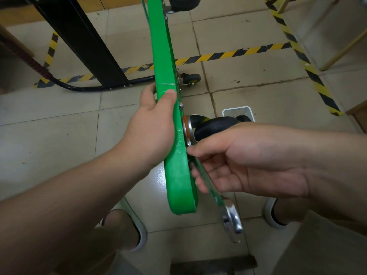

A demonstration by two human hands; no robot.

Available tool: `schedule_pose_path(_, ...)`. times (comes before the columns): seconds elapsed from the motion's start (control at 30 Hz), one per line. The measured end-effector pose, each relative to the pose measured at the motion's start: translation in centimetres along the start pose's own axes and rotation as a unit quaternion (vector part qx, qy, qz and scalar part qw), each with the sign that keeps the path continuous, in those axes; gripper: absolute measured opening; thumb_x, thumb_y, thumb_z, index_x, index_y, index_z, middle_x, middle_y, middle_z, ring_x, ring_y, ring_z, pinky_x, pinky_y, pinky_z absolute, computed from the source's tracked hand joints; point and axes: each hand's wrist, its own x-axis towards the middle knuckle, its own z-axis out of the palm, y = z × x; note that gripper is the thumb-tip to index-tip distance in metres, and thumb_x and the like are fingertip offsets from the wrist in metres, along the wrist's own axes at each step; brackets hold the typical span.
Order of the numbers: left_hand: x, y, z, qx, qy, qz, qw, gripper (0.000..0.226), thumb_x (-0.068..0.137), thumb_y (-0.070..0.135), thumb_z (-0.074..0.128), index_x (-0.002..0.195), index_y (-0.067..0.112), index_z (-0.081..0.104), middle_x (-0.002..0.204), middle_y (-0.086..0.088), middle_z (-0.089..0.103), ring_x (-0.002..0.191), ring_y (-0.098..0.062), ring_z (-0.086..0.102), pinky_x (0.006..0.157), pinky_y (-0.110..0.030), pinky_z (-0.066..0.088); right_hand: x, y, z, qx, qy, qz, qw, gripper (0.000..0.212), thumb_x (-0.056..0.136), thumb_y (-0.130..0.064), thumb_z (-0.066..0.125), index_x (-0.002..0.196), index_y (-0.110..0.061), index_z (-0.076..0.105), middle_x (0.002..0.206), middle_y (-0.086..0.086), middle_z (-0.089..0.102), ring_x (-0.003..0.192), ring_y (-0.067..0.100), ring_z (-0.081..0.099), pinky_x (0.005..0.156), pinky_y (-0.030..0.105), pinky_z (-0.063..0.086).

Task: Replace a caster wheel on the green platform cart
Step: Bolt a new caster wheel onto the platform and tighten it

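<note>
Right hand (244,161) grips wrench (230,219) beside caster wheel (215,127); left hand (153,120) clamps green cart (176,171).

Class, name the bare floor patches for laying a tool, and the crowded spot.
Bare tiled floor lies left of the green cart platform, in front of the black metal post. More lies right of the white plastic basket, up to the striped tape. Crowded: round the black caster wheel, where the right hand holds the silver wrench.

Black caster wheel (216,126) crowds wrench (230,217); tiled floor (268,92) open.
</note>
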Motion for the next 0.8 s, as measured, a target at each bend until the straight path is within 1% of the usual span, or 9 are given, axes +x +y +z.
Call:
schedule_pose_path(0.13,0.0,0.0,-0.2,-0.013,-0.011,-0.005,1.0,0.038,0.105,0.047,0.036,0.142,0.043,0.041,0.094,0.018,0.058,0.078,-0.003,0.058,0.058,-0.024,0.039,-0.8,1.1,-0.4,-0.05,0.002,0.004,0.999,0.018,0.096,-0.014,0.062,0.086,-0.001,0.069,0.069,0.013,0.068,0.052,0.018,0.066,0.052,0.028,0.061)
schedule_pose_path(0.2,0.0,0.0,-0.2,-0.019,-0.017,-0.007,1.0,0.038,0.105,0.048,0.036,0.143,0.044,0.039,0.096,0.017,0.059,0.08,-0.006,0.06,0.058,-0.025,0.041,-1.0,2.2,-0.6,-0.095,0.002,-0.001,0.995,0.015,0.095,-0.015,0.065,0.087,-0.002,0.067,0.073,0.015,0.068,0.057,0.023,0.066,0.054,0.032,0.061)
schedule_pose_path(0.27,0.0,0.0,-0.2,-0.021,-0.018,-0.007,1.0,0.039,0.105,0.048,0.036,0.144,0.044,0.039,0.097,0.016,0.059,0.08,-0.006,0.06,0.058,-0.025,0.042,-1.0,3.3,-1.0,-0.159,0.028,-0.019,0.987,0.014,0.094,-0.016,0.068,0.088,-0.003,0.066,0.079,0.017,0.072,0.061,0.024,0.066,0.057,0.035,0.062)
schedule_pose_path(0.33,0.0,0.0,-0.1,-0.022,-0.018,-0.006,1.0,0.04,0.105,0.048,0.036,0.144,0.043,0.038,0.098,0.015,0.059,0.082,-0.008,0.061,0.06,-0.027,0.044,-0.6,4.2,-1.4,-0.24,0.071,-0.053,0.967,0.012,0.093,-0.02,0.069,0.091,-0.009,0.066,0.082,0.015,0.075,0.062,0.023,0.068,0.064,0.04,0.064)
schedule_pose_path(0.43,0.0,0.0,-0.1,-0.021,-0.018,-0.007,1.0,0.04,0.105,0.048,0.036,0.144,0.043,0.038,0.098,0.014,0.059,0.082,-0.009,0.06,0.06,-0.027,0.043,0.7,4.9,-1.9,-0.348,0.118,-0.112,0.923,0.009,0.092,-0.033,0.069,0.093,-0.024,0.065,0.077,0.004,0.075,0.072,0.027,0.073,0.078,0.05,0.062)
schedule_pose_path(0.5,0.0,0.1,-0.1,-0.022,-0.018,-0.008,1.0,0.04,0.105,0.048,0.035,0.145,0.042,0.038,0.098,0.014,0.058,0.079,-0.009,0.06,0.057,-0.027,0.042,1.5,5.1,-2.2,-0.361,0.135,-0.148,0.911,0.009,0.092,-0.036,0.069,0.094,-0.029,0.065,0.076,-0.001,0.074,0.076,0.025,0.072,0.079,0.049,0.061)
schedule_pose_path(0.6,-0.1,0.1,-0.1,-0.022,-0.019,-0.006,1.0,0.04,0.105,0.047,0.035,0.145,0.041,0.038,0.099,0.013,0.059,0.077,-0.009,0.061,0.057,-0.027,0.042,2.4,5.3,-2.5,-0.355,0.148,-0.182,0.905,0.01,0.092,-0.036,0.069,0.097,-0.029,0.066,0.071,-0.006,0.07,0.075,0.02,0.071,0.078,0.047,0.061)
schedule_pose_path(0.7,0.0,0.1,-0.1,-0.022,-0.017,-0.004,1.0,0.041,0.105,0.047,0.034,0.145,0.041,0.037,0.099,0.015,0.058,0.078,-0.008,0.06,0.058,-0.027,0.042,3.0,5.5,-2.6,-0.352,0.154,-0.203,0.901,0.012,0.091,-0.035,0.069,0.101,-0.028,0.067,0.075,-0.005,0.072,0.074,0.018,0.071,0.078,0.046,0.061)
schedule_pose_path(0.8,0.0,0.1,-0.1,-0.02,-0.014,-0.005,1.0,0.041,0.106,0.047,0.034,0.146,0.041,0.037,0.097,0.017,0.056,0.077,-0.006,0.058,0.057,-0.025,0.041,3.6,5.7,-2.7,-0.343,0.148,-0.212,0.903,0.01,0.092,-0.033,0.068,0.101,-0.028,0.066,0.079,-0.004,0.073,0.075,0.022,0.072,0.077,0.049,0.06)
